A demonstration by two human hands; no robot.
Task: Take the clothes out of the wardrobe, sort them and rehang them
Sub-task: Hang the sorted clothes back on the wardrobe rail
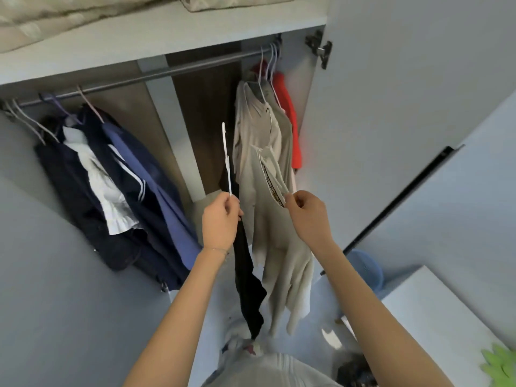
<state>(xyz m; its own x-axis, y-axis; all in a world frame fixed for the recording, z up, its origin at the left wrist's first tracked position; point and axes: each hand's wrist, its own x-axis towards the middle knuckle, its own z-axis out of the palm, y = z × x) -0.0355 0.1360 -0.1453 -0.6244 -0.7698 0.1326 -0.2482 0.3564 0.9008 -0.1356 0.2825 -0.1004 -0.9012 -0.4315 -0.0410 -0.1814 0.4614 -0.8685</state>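
two grips at the wardrobe (pixel 156 37).
my left hand (pixel 220 220) gripped a white hanger (pixel 226 160); my right hand (pixel 307 216) pinched the beige garment (pixel 279 247) at its waistband.

A pale grey wardrobe door (pixel 391 79) stands open; a dark metal hinge (pixel 319 50) sits at its upper edge, a white tabletop (pixel 435 317) below it.

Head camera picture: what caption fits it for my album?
At the wardrobe, left hand holds a white hanger, right hand pinches a beige garment.
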